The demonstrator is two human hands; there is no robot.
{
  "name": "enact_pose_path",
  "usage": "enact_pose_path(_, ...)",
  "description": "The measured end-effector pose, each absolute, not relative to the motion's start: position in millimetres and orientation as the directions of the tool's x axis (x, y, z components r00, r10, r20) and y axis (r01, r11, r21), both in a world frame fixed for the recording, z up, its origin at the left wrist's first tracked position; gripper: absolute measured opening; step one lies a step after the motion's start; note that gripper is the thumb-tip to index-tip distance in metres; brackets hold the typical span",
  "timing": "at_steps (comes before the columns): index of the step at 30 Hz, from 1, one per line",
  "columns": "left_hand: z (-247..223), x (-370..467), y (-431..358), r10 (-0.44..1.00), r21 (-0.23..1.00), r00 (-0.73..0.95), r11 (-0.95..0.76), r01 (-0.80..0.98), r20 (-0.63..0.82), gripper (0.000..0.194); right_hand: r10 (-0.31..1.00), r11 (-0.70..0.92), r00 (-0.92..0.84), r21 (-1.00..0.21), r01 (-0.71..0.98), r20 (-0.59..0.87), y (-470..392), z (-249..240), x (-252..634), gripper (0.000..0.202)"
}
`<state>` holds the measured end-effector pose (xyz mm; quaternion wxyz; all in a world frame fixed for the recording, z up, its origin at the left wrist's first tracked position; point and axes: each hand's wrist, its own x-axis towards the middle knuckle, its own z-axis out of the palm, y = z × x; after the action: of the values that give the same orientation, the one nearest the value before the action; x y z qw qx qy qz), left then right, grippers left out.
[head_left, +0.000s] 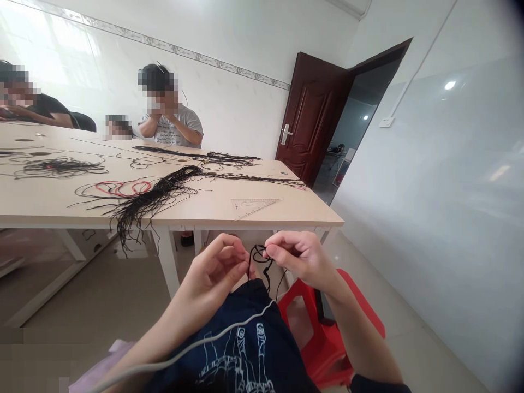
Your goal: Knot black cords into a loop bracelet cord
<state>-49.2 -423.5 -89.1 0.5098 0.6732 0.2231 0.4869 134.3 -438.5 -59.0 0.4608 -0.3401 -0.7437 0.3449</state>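
Observation:
A thin black cord (258, 252) is looped between my two hands, over my lap and below the table's front edge. My left hand (227, 262) pinches one part of it between thumb and fingers, with a short end hanging down. To the right, my right hand (292, 254) has thumb and index finger closed on the other side of the loop. Below the loop the cord shows a small knotted stretch (267, 270) and a loose tail. The fingers of both hands are curled.
On the table (303, 213) lie a big bundle of black cords (159, 191), a red cord (123, 188), a clear set square (256, 207) and more cords. A red stool (333, 349) stands at right. Several people sit across the table. A white cable (196, 346) crosses my front.

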Motion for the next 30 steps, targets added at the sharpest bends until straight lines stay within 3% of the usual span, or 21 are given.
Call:
enact_pose_path(4,-79.5,-48.0,-425.4,0.823,0.883,0.489,-0.033,-0.467,0.289,0.015,0.821,0.532,-0.348,-0.828,0.177,0.453,-438.1,-59.4,133.4,0.014)
enact_pose_path(7,-75.1,-47.9,-427.5,0.807,0.856,0.559,0.141,-0.497,0.191,0.022,0.818,0.531,-0.364,-0.829,0.178,0.446,-438.0,-58.9,132.6,0.014)
enact_pose_path(9,-75.2,-48.1,-427.9,0.789,0.880,0.590,0.147,-0.453,0.171,0.022,0.818,0.529,-0.365,-0.832,0.169,0.446,-438.1,-58.5,132.3,0.014)
enact_pose_path(11,-76.6,-48.3,-427.1,0.804,0.915,0.555,0.035,-0.401,0.212,0.017,0.823,0.521,-0.360,-0.836,0.173,0.439,-438.4,-58.2,132.0,0.014)
enact_pose_path(14,-78.1,-47.6,-424.9,0.798,0.889,0.393,-0.385,-0.249,0.456,0.011,0.830,0.511,-0.360,-0.840,0.184,0.427,-438.8,-57.9,131.2,0.014)
enact_pose_path(16,-77.9,-46.1,-423.8,0.685,0.734,0.331,-0.678,-0.037,0.649,0.008,0.828,0.509,-0.368,-0.842,0.178,0.423,-438.9,-57.6,130.4,0.015)
enact_pose_path(18,-77.3,-43.9,-423.2,0.538,0.528,0.311,-0.840,0.125,0.783,0.010,0.825,0.508,-0.376,-0.845,0.166,0.422,-438.9,-57.3,129.8,0.014)
enact_pose_path(21,-77.4,-40.2,-422.9,0.424,0.379,0.267,-0.902,0.206,0.866,0.015,0.825,0.504,-0.379,-0.849,0.157,0.420,-438.7,-57.2,129.7,0.012)
enact_pose_path(30,-77.8,-39.3,-422.1,0.422,0.370,0.244,-0.900,0.233,0.873,0.015,0.813,0.515,-0.390,-0.847,0.133,0.433,-438.2,-58.2,131.7,0.010)
